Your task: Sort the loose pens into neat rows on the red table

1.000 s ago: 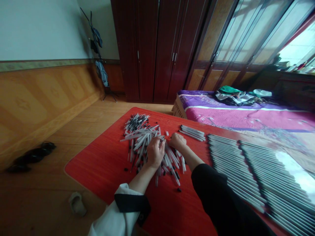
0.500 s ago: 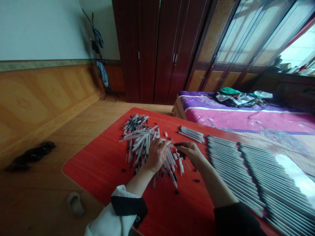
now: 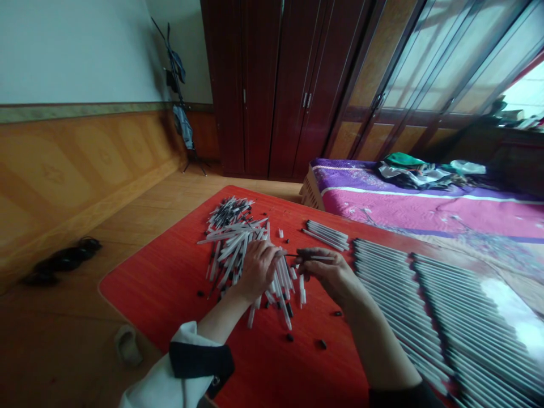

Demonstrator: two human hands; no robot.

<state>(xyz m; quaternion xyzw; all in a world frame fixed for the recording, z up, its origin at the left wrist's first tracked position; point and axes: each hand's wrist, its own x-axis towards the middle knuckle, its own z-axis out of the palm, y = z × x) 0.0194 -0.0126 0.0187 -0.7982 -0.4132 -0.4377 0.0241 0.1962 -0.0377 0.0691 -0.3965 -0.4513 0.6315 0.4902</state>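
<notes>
The right hand [image 3: 327, 276] was closed in a pinch around a slim pen [image 3: 313, 258], thin and dark toward its left end and pale toward its right, with the fingers wrapped about its middle. The pen lay almost level above the red tabletop [image 3: 170, 294], its long axis running sideways across the view, the dark tip pointing left toward the other hand and the pale end right, just past the knuckles. The left hand [image 3: 258, 269] lay curled, fingers bent over the near side of a loose heap of white-barrelled pens [image 3: 232, 249]; whether it gripped any of them could not be told. The pens in the heap crossed at many angles, with black-tipped ends massed at the far side. Small black caps [image 3: 323, 344] were dotted on the red surface near the heap. A short bundle of pens [image 3: 326, 235] lay side by side beyond the right hand, and long rows of pens [image 3: 395, 294] lay neatly parallel to its right, near the table's edge
</notes>
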